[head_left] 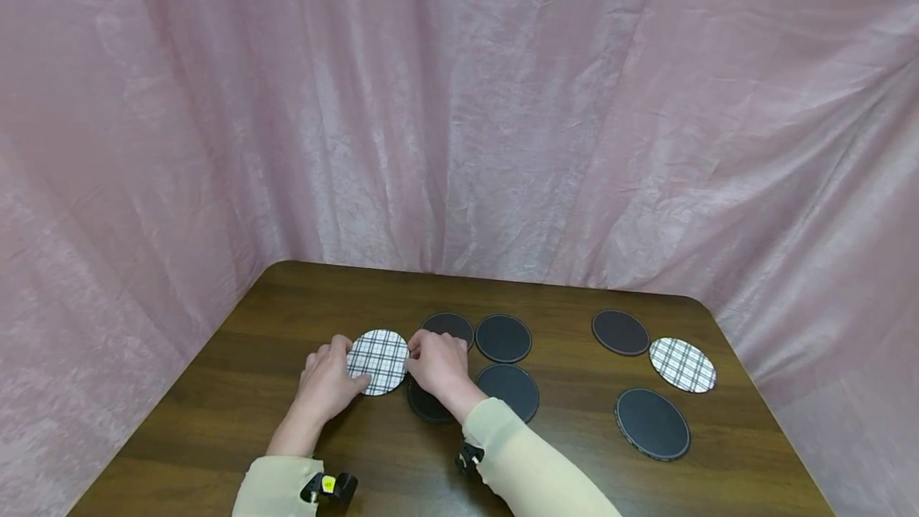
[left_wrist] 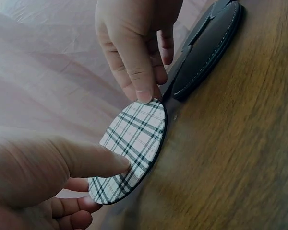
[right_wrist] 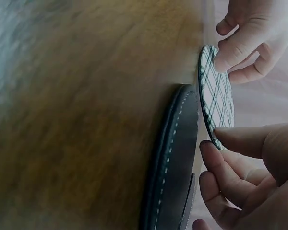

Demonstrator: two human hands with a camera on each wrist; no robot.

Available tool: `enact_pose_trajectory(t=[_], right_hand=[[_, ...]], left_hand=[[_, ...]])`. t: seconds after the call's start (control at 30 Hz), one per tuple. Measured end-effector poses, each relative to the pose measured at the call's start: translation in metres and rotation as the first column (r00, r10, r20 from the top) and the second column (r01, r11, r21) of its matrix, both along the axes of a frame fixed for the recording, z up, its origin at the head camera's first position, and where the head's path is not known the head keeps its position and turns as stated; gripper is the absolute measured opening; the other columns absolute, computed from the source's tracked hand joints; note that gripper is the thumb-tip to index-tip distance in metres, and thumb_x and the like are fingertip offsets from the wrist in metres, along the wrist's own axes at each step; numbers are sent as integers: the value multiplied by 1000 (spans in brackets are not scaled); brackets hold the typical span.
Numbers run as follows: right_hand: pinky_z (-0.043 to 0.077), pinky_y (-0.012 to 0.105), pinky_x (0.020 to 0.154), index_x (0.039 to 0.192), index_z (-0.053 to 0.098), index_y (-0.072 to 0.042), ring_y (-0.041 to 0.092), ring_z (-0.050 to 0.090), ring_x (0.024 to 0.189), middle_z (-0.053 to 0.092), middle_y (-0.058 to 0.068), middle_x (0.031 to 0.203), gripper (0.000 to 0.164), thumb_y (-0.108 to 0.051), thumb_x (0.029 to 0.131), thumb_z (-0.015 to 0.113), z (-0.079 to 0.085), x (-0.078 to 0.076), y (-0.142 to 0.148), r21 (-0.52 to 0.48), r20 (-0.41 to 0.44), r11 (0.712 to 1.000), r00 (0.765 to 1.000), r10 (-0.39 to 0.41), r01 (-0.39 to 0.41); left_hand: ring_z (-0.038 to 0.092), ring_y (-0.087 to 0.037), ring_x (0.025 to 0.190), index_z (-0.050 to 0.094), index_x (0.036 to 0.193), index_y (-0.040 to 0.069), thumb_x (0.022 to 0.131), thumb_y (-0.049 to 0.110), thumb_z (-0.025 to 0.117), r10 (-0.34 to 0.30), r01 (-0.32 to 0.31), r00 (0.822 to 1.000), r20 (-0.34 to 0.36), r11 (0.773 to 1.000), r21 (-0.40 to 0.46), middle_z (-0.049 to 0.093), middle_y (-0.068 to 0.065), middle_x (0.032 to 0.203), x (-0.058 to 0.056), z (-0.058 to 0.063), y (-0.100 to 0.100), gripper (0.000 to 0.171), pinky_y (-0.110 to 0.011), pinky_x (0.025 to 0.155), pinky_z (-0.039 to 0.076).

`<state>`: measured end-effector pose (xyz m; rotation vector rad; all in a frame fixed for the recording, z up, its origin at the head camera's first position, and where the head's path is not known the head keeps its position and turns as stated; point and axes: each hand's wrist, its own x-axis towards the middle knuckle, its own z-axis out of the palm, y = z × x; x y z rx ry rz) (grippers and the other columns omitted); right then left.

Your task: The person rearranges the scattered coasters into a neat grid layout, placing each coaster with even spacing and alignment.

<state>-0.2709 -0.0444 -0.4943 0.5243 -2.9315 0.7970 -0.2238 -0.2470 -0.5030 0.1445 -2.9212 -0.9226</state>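
Note:
A round coaster with a black-and-white plaid face is between my two hands, plaid side up. My left hand holds its left edge, the thumb lying over the plaid face and the other fingers at the rim and beneath, as the left wrist view shows. At the opposite edge, the thumb and forefinger of my right hand pinch the rim. Just right of it lie dark round coasters with pale stitching, one of them a stitched coaster close to the right hand. My right hand and forearm partly cover the nearest ones.
Beside the right forearm are a black coaster and another black coaster. Farther right on the wooden table lie a dark brown coaster, a second plaid coaster and a black coaster. Pink curtain hangs behind.

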Motion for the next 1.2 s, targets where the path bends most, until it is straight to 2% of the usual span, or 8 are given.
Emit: enact_pose_trajectory(t=[0.27, 0.5, 0.6, 0.87, 1.2], right_hand=[[45, 49, 99, 115, 83, -14, 22, 57, 98, 71, -4, 93, 29, -27, 91, 93, -5, 3, 0, 66, -17, 996, 998, 61, -60], [45, 52, 108, 127, 84, -17, 29, 54, 117, 69, 7, 119, 44, -36, 89, 95, -8, 3, 0, 125, -3, 989, 997, 76, -75], [43, 53, 112, 131, 83, -17, 30, 53, 121, 68, 8, 123, 48, -39, 90, 94, -8, 4, -1, 152, 14, 984, 996, 87, -88], [42, 53, 112, 129, 84, -19, 29, 52, 119, 68, 8, 122, 47, -42, 89, 94, -7, 10, 0, 202, -12, 974, 994, 111, -106], [43, 51, 113, 125, 84, -18, 27, 54, 120, 69, 6, 122, 47, -44, 88, 95, -7, 14, 4, 180, -19, 978, 993, 114, -108]], left_hand=[[54, -52, 122, 56, 138, -10, 93, 20, 88, 13, -13, 1000, 23, 1000, -7, 63, -31, 130, 0, -1, -3, 63, -67, 100, 44], [55, -52, 123, 59, 139, -12, 95, 23, 87, 9, -8, 999, 51, 1000, -27, 64, -32, 131, 0, 1, -5, 63, -67, 101, 45], [55, -52, 124, 60, 140, -11, 95, 24, 87, 8, -6, 998, 62, 999, -31, 65, -32, 132, 0, 0, -6, 63, -68, 102, 44], [54, -52, 125, 61, 142, -10, 97, 24, 86, 1, 3, 997, 83, 999, -48, 62, -33, 136, 0, 0, -8, 62, -68, 102, 44], [55, -54, 125, 64, 140, -8, 97, 30, 86, -17, 23, 996, 85, 997, -72, 62, -33, 135, 0, -1, -8, 62, -69, 99, 44]])
